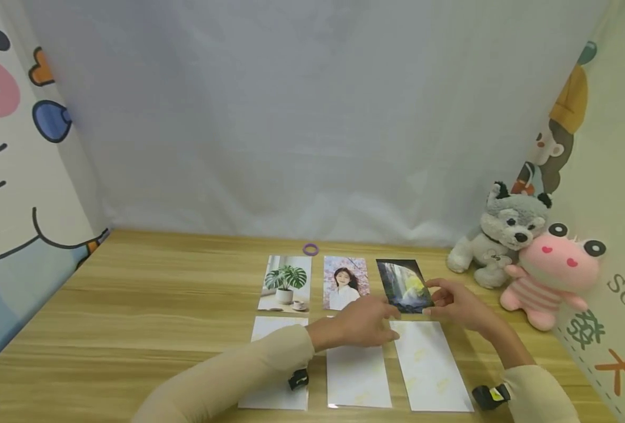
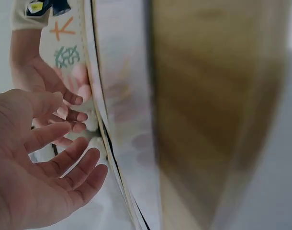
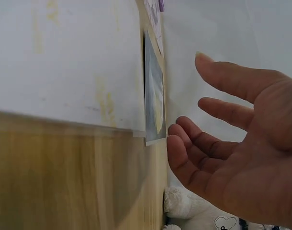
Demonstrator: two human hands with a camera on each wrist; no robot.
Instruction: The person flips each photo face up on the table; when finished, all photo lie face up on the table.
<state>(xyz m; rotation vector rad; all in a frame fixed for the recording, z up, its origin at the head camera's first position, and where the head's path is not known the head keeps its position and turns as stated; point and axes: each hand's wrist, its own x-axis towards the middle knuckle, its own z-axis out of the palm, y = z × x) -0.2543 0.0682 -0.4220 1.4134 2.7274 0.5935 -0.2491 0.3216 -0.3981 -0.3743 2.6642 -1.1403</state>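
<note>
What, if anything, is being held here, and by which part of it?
Nothing is held: the left grip and right grip are both empty, fingers relaxed near the waterfall picture, which lies on the table.

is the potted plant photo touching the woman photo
Apart. The head view shows a strip of tabletop between the potted plant photo and the woman photo.

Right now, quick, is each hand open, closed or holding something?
Left hand: open, holding nothing.
Right hand: open, holding nothing, near the dark rectangular paper photo of a waterfall.
</note>
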